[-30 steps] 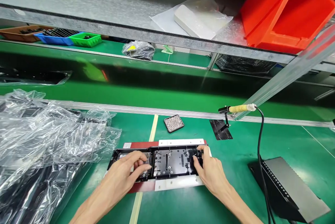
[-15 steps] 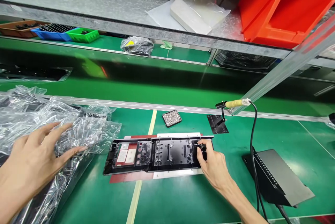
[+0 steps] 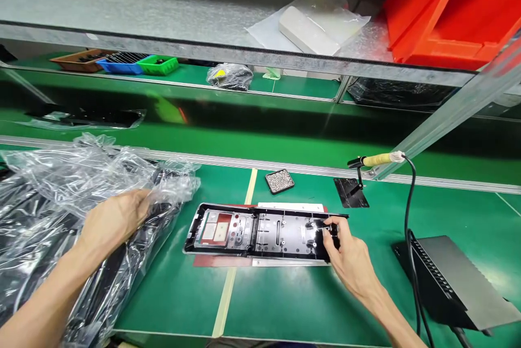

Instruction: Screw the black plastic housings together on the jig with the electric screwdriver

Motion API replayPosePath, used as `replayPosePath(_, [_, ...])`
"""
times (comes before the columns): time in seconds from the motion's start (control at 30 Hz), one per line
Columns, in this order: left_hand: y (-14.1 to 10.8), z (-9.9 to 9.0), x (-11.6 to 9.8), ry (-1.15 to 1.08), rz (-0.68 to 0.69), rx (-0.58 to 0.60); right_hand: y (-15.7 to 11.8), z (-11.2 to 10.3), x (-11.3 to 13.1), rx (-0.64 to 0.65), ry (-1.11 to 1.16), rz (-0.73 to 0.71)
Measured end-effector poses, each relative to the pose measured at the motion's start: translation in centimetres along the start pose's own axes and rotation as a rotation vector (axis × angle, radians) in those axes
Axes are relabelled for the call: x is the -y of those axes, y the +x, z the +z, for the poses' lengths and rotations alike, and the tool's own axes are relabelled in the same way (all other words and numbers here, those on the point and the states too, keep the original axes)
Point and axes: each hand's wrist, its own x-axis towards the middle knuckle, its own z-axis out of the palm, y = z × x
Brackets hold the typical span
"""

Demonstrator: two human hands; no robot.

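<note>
A long black plastic housing (image 3: 293, 231) lies with its inner side up on a red and white plate (image 3: 285, 263). Posts and holes cover its right part, and a window is cut through its left part. My right hand (image 3: 352, 261) grips the housing at its right end, thumb and fingers closed on it. At the left, my left hand (image 3: 116, 215) is pressed into a clear plastic bag (image 3: 49, 190) with dark parts inside. Its fingers are curled on the plastic at the bag's right side; the fingertips are partly hidden.
Behind the housing lies a small tray of screws (image 3: 279, 181). A yellow-handled tool (image 3: 376, 160) rests in a stand, its cable hanging past a dark grey device (image 3: 459, 277). Overhead runs a metal shelf (image 3: 163, 17) with a red bin (image 3: 431, 17).
My left hand, spread above the bag before, has moved right and closed on the plastic. My right hand stays at the housing's right end. The view has shifted left.
</note>
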Motion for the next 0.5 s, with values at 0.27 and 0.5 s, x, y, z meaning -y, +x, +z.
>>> replayPosePath(0.27, [2.2,-2.4,-2.7,-0.267,-0.081,-0.335,-0.5,-0.2,-0.6,0.009,0.029,0.05])
replayPosePath(0.5, [10.4,-0.7,-13.1,-0.408,0.307,-0.389,-0.9,-0.4,-2.1,-0.026,0.126,0.125])
